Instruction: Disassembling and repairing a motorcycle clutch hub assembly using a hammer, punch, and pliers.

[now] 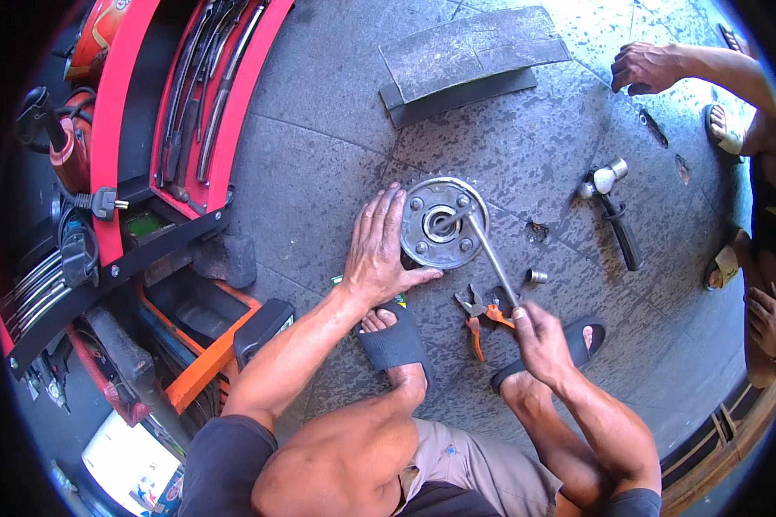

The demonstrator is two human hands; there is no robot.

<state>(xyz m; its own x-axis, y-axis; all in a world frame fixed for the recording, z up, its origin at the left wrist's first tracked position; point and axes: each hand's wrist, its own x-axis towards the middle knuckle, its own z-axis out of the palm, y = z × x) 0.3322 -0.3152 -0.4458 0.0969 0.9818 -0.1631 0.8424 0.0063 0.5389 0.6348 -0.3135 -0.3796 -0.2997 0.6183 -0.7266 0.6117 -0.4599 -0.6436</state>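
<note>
A round metal sprocket hub with bolts around its face and a bearing-like ring in its middle stands on the floor in front of me. My left hand braces its left side, fingers along the rim and thumb by the lower edge. Closed round the near end of a bent metal bar is my right hand. The bar's far end bends in over the hub's centre hole; how deep it reaches is hidden. Pliers with orange handles and a small metal socket lie by my right hand.
A ball-peen hammer rests to the right, before another person's hand and sandalled feet. Curved dark sheets lie at the far side. Along the left stands a red and black tool rack, with an orange-framed holder below.
</note>
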